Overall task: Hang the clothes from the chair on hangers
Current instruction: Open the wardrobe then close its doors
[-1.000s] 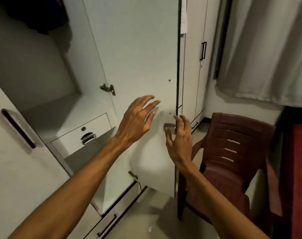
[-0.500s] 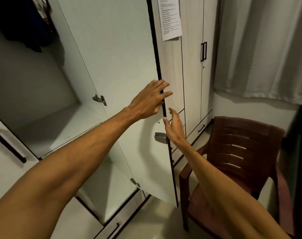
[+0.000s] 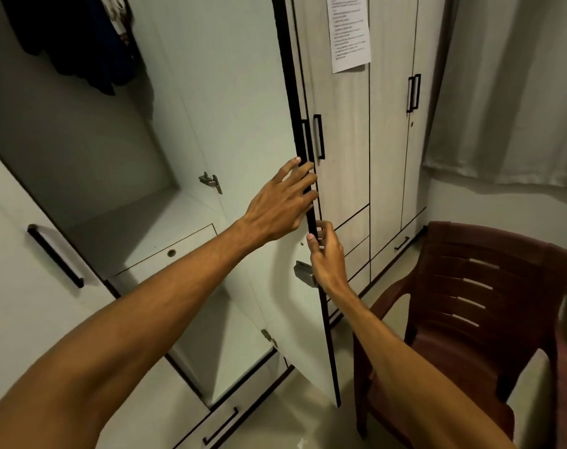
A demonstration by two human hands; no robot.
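The white wardrobe door (image 3: 237, 102) stands open, its black edge toward me. My left hand (image 3: 283, 202) lies on the door's inner face, its fingers hooked over that edge. Just below, my right hand (image 3: 327, 257) pinches the same edge, thumb on the inner face and fingers behind, above a metal latch (image 3: 303, 273). Dark clothes (image 3: 81, 43) hang inside the wardrobe at the top left. At the right stands the dark red plastic chair (image 3: 470, 303), with nothing visible on its seat. No hanger shows.
The wardrobe's other door (image 3: 33, 270), with a black handle, is open at the left. Inside is a shelf over a drawer (image 3: 172, 254). Closed wardrobe doors (image 3: 389, 140) with a paper notice (image 3: 351, 30) stand behind, and a grey curtain (image 3: 518, 92) hangs at the right.
Both hands have risen and moved right to the door's black edge and taken hold of it. The door has swung further round, hiding more of the drawer.
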